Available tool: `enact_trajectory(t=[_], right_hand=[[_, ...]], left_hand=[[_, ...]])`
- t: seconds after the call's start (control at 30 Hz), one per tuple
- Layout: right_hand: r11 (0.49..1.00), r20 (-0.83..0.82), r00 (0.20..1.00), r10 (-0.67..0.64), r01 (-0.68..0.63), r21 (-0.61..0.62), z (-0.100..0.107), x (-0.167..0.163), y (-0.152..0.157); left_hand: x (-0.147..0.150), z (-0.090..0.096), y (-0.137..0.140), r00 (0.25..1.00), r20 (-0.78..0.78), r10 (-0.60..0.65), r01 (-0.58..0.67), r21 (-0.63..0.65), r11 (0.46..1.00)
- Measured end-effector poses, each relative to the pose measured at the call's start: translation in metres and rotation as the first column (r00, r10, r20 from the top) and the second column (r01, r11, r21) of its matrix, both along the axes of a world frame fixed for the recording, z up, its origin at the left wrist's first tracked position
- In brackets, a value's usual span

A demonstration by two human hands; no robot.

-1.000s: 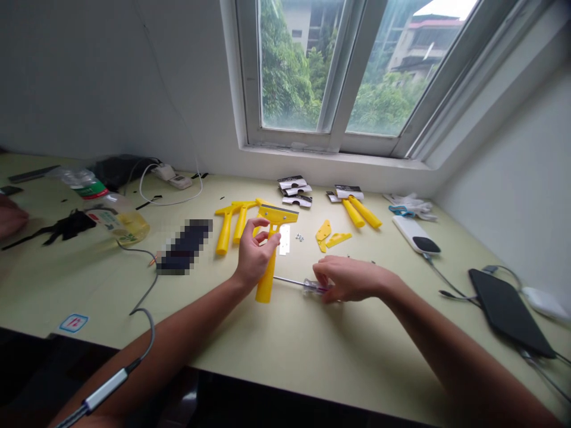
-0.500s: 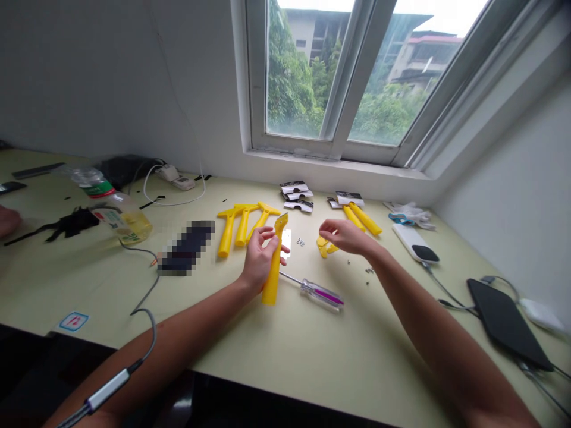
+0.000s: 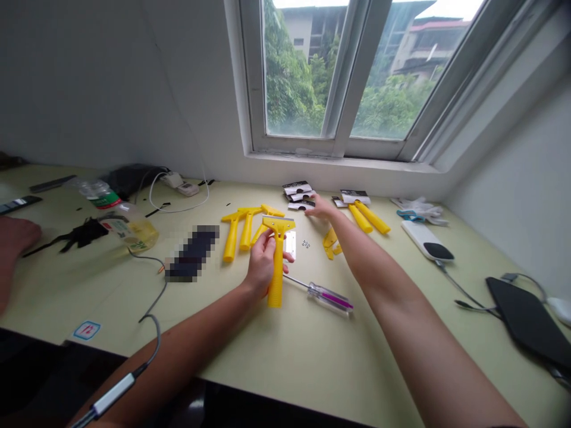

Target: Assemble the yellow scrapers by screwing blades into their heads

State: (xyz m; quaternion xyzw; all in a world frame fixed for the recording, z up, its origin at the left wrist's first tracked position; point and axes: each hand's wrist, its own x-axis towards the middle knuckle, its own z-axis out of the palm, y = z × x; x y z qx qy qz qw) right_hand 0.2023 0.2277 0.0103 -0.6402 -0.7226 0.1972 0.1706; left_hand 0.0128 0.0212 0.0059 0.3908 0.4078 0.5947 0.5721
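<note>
Upright in my left hand (image 3: 262,264) is a yellow scraper (image 3: 276,279), its wide head and metal blade edge facing up. My right hand (image 3: 323,209) reaches to the back of the table, fingers apart, at the edge of a small stack of black-and-white card sleeves (image 3: 298,190); whether the fingertips touch them is hard to tell. Beside my left hand lie a screwdriver (image 3: 330,297) with a clear and purple handle, a flat shiny blade (image 3: 290,245) and several small nuts (image 3: 306,244). Yellow scraper head pieces (image 3: 329,244) lie under my right forearm, partly hidden.
Several yellow scrapers (image 3: 230,241) lie left of my hands. Two yellow handles (image 3: 373,219) and more card sleeves (image 3: 355,197) are at the back right, near white gloves (image 3: 422,211) and a power bank (image 3: 427,240). A bottle (image 3: 129,226) and another person's arm (image 3: 15,244) are at left.
My right hand has moved from the yellow head pieces back and left to the card sleeves. In my left hand the scraper has turned, so its wide head now faces me.
</note>
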Motion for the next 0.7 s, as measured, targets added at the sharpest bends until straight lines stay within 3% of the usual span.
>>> enact_trajectory(t=[0.13, 0.23, 0.37, 0.5, 0.6, 0.7], right_hand=[[0.996, -0.002, 0.997, 0.073, -0.073, -0.058, 0.008, 0.020, -0.008], [0.992, -0.011, 0.992, 0.126, -0.127, -0.024, 0.020, 0.035, -0.031], [0.982, -0.101, 0.978, 0.180, -0.173, 0.071, 0.031, 0.054, -0.087], [0.966, -0.396, 0.883, 0.254, -0.255, 0.050, 0.034, 0.062, -0.154], [0.939, -0.444, 0.829, 0.340, -0.322, 0.119, 0.036, 0.055, -0.194], [0.885, -0.427, 0.776, 0.465, -0.410, 0.219, 0.039, 0.038, -0.220]], left_hand=[[-0.001, -0.002, 0.002, 1.000, 0.002, -0.015, 0.015, -0.003, 1.000], [-0.002, 0.000, 0.001, 1.000, 0.030, -0.008, 0.008, -0.016, 1.000], [-0.008, 0.009, 0.005, 0.992, 0.123, 0.023, -0.019, -0.040, 0.999], [-0.021, 0.020, 0.017, 0.969, 0.193, 0.154, -0.158, 0.002, 0.987], [-0.033, 0.027, 0.027, 0.925, 0.278, 0.260, -0.269, -0.005, 0.963], [-0.039, 0.028, 0.034, 0.897, 0.343, 0.279, -0.292, -0.014, 0.956]])
